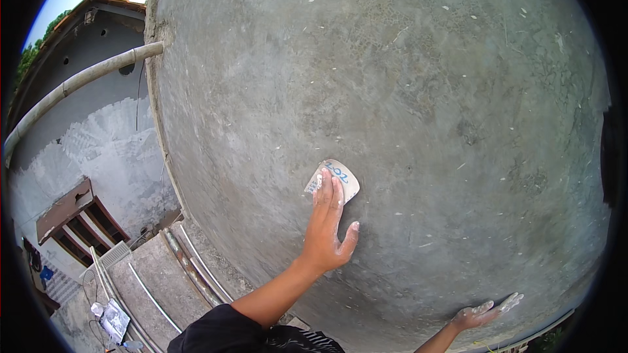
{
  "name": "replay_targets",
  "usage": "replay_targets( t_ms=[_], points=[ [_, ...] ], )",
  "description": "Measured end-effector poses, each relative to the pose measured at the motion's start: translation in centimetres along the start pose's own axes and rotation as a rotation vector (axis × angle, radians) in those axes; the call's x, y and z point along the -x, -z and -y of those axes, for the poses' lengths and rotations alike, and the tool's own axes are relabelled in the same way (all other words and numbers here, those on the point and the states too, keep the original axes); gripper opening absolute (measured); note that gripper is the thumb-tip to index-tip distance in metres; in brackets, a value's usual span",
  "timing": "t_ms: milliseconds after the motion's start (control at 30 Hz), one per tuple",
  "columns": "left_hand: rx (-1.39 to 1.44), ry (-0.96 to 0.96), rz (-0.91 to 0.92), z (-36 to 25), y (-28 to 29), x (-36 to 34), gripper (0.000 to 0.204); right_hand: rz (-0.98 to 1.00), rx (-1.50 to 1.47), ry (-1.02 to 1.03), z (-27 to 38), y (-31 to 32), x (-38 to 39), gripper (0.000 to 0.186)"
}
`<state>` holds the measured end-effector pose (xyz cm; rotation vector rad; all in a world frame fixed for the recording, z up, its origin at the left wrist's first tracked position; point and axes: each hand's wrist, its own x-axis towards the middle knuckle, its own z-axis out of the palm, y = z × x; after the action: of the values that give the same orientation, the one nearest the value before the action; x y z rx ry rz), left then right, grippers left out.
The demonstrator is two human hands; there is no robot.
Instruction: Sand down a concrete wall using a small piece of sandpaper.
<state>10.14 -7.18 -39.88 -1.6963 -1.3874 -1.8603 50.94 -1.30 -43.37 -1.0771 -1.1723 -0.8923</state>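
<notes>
My left hand point(325, 229) presses a small beige sheet of abrasive paper point(348, 186) with blue markings against a large grey plastered wall point(418, 91). Its fingers lie extended over the sheet, with pale powder on the fingertips and thumb. The sheet's underside is hidden. Lower right, my right hand point(484, 310) rests at or very near the wall, fingers stretched out and dusted white, holding nothing.
At left stand a grey house point(85, 137) with a barred window point(88, 229) and a bamboo pole point(78, 82) reaching to the wall's edge. Below are a concrete ledge point(147, 287), long metal bars point(190, 268), cables and a plastic bag point(114, 320).
</notes>
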Motion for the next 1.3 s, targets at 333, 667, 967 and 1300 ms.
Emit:
replay_targets(
  t_ms=[333, 667, 967, 1300],
  points=[
    [-0.043, -0.035, -0.071, 1.5, 0.2, -2.1, 0.081, 0.015, 0.008, -0.006, 0.3, 0.3, -0.3, 0.059],
    [-0.037, 0.029, -0.027, 1.2, 0.8, -1.1, 0.079, -0.024, -0.005, 0.05, 0.4, 0.1, -0.7, 0.057],
    [0.018, 0.013, 0.011, -0.6, 1.2, -0.8, 0.08, -0.038, 0.013, 0.042, 0.2, 0.2, -0.6, 0.057],
    [-0.11, -0.051, -0.077, 1.3, 2.4, -6.0, 0.081, -0.038, 0.015, 0.035, 0.6, 0.3, -0.8, 0.056]
  ],
)
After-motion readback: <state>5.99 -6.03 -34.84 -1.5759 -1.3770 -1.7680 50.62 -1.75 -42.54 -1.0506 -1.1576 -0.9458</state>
